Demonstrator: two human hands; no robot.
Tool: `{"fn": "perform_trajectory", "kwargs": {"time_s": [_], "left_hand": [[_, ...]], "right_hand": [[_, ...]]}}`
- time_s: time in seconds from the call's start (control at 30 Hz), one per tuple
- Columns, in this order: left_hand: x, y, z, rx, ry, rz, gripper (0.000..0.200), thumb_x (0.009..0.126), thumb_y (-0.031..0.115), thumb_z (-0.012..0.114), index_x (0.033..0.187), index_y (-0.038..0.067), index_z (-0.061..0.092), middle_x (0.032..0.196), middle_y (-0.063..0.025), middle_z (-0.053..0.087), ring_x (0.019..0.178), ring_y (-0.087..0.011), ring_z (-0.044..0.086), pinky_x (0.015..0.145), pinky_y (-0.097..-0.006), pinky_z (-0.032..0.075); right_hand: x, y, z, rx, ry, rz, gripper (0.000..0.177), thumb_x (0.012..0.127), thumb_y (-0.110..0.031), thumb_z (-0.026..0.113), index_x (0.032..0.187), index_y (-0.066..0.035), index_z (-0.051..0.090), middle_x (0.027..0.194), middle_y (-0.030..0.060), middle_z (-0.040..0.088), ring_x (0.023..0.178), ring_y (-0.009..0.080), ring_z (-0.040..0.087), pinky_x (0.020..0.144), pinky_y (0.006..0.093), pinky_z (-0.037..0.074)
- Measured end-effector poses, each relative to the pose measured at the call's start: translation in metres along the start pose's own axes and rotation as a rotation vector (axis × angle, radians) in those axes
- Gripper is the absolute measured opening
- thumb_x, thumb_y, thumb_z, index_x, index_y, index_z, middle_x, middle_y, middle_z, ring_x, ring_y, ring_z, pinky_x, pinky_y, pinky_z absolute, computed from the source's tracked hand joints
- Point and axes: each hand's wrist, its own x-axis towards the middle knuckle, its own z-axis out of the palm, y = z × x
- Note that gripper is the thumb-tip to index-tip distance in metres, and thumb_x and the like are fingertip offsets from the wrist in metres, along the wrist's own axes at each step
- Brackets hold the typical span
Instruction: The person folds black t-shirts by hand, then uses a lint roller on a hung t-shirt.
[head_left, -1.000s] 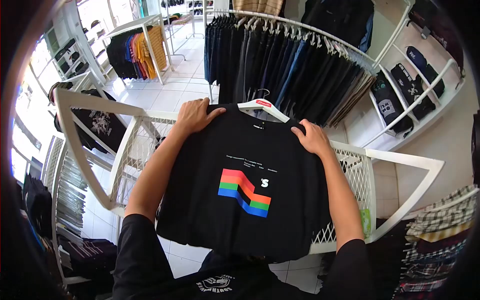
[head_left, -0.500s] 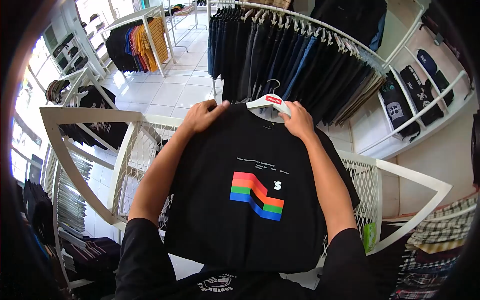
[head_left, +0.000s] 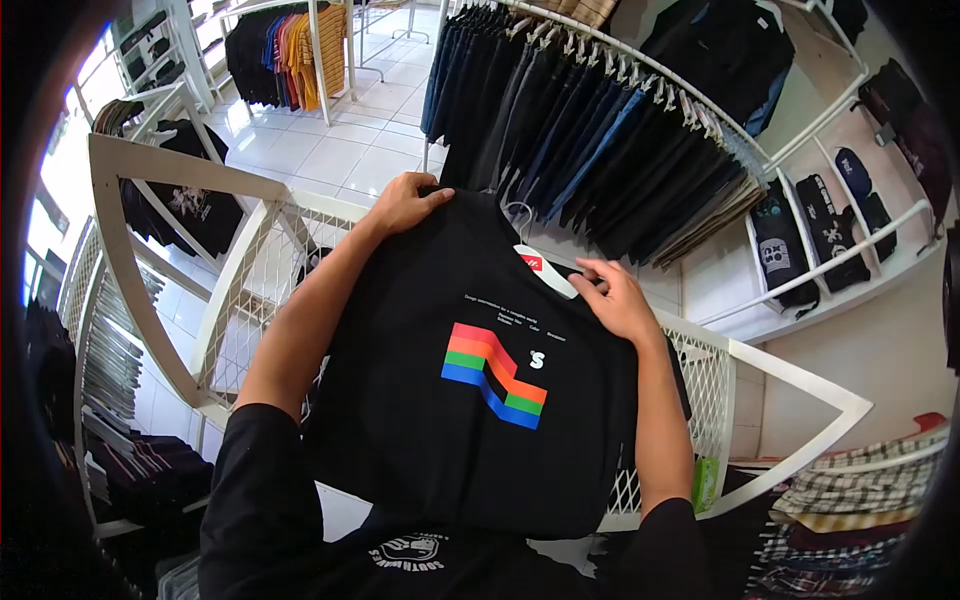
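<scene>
A black T-shirt (head_left: 400, 290) with a multicoloured stripe print lies spread before me, on a white clothes hanger (head_left: 548, 272) with a red label and a metal hook. My left hand (head_left: 408, 203) grips the shirt's left shoulder, thumb on top and fingers behind the cloth. At the right side of the neckline, my right hand (head_left: 618, 302) has its fingers curled over the shirt beside the hanger's right arm. Its fingertips are partly hidden. The hanger sits tilted in the neck opening, sloping down to the right.
Beneath the shirt stands a white mesh rack (head_left: 250, 300) with angular end frames. Dark trousers (head_left: 560, 120) hang from a curved rail ahead. Caps and bags (head_left: 825, 220) sit on a right wall shelf. Folded checked shirts (head_left: 860, 490) are lower right; hanging shirts (head_left: 180, 190) are left.
My right hand has moved down from the hanger top to the right side of the neckline. The hanger has tilted and sunk lower in the collar. My left hand stays at the left shoulder.
</scene>
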Motion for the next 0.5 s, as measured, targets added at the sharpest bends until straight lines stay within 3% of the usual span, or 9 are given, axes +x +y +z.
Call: {"fn": "perform_trajectory", "kwargs": {"time_s": [0.07,0.17,0.2,0.27,0.3,0.33,0.4,0.43,0.5], "left_hand": [[-0.003,0.003,0.001,0.043,0.054,0.039,0.044,0.095,0.042,0.067,0.095,-0.001,0.074,0.077,-0.0122,0.07,0.072,-0.0192,0.065,0.07,-0.0365,0.05],[-0.005,0.006,-0.001,0.004,0.042,0.01,0.045,0.094,0.043,0.068,0.096,-0.001,0.074,0.08,-0.0154,0.071,0.075,-0.0227,0.067,0.073,-0.038,0.051],[-0.004,0.003,0.002,0.003,0.078,0.032,0.045,0.095,0.043,0.067,0.097,-0.001,0.074,0.08,-0.0157,0.071,0.076,-0.0227,0.067,0.074,-0.0381,0.051],[-0.005,0.002,0.004,0.006,0.109,0.054,0.046,0.095,0.044,0.067,0.097,-0.001,0.074,0.081,-0.016,0.072,0.077,-0.0226,0.068,0.075,-0.0381,0.051],[-0.005,0.003,0.003,-0.011,0.117,0.054,0.048,0.093,0.045,0.068,0.098,-0.002,0.074,0.083,-0.0192,0.071,0.08,-0.029,0.068,0.076,-0.0406,0.051],[-0.006,0.003,0.002,-0.027,0.123,0.055,0.051,0.091,0.047,0.069,0.098,-0.003,0.074,0.085,-0.0225,0.071,0.083,-0.0354,0.069,0.077,-0.043,0.051],[-0.006,0.004,0.002,-0.045,0.122,0.059,0.05,0.092,0.047,0.068,0.098,-0.003,0.074,0.084,-0.0225,0.071,0.082,-0.0352,0.068,0.076,-0.043,0.051],[-0.007,0.004,0.001,-0.071,0.123,0.056,0.05,0.093,0.047,0.067,0.098,-0.003,0.074,0.082,-0.0225,0.07,0.08,-0.035,0.068,0.076,-0.043,0.051],[-0.007,0.004,0.001,-0.084,0.099,0.035,0.048,0.094,0.045,0.066,0.096,-0.002,0.073,0.079,-0.0215,0.069,0.076,-0.0332,0.067,0.074,-0.0423,0.05]], "right_hand": [[0.0,0.02,-0.008,0.083,-0.112,0.098,0.029,0.091,-0.019,0.075,0.113,0.0,0.073,0.085,0.0064,0.072,0.075,0.0128,0.064,0.074,0.0275,0.051],[0.018,0.051,-0.011,0.288,-0.213,0.079,0.021,0.09,-0.011,0.075,0.109,-0.002,0.075,0.086,0.0006,0.071,0.08,0.0078,0.063,0.074,0.0263,0.051],[0.026,0.054,-0.011,0.327,-0.156,0.035,0.018,0.091,-0.009,0.074,0.107,-0.001,0.075,0.088,-0.001,0.072,0.082,0.0061,0.062,0.074,0.0257,0.051],[0.05,0.062,-0.01,0.215,0.18,0.075,0.017,0.09,-0.014,0.074,0.103,-0.004,0.075,0.092,0.0065,0.075,0.085,0.0143,0.069,0.078,0.0289,0.053],[0.061,0.056,-0.009,0.093,0.382,0.133,0.018,0.09,-0.017,0.074,0.103,-0.005,0.075,0.094,0.0099,0.076,0.086,0.0188,0.072,0.078,0.0312,0.054],[0.07,0.053,-0.006,0.099,0.386,0.135,0.018,0.09,-0.017,0.074,0.103,-0.005,0.075,0.094,0.0099,0.076,0.086,0.0188,0.072,0.078,0.0312,0.054],[0.088,0.046,0.006,-0.248,0.603,-0.031,0.025,0.091,-0.026,0.073,0.105,-0.006,0.074,0.096,0.0149,0.075,0.086,0.028,0.073,0.079,0.0371,0.055],[0.095,0.037,0.015,-0.254,0.569,-0.119,0.032,0.091,-0.032,0.072,0.109,-0.005,0.073,0.095,0.0151,0.075,0.084,0.0304,0.073,0.078,0.0394,0.056],[0.105,0.015,0.035,0.008,0.358,-0.099,0.033,0.09,-0.032,0.073,0.111,-0.005,0.072,0.097,0.015,0.075,0.085,0.0305,0.073,0.079,0.039,0.056]]}}
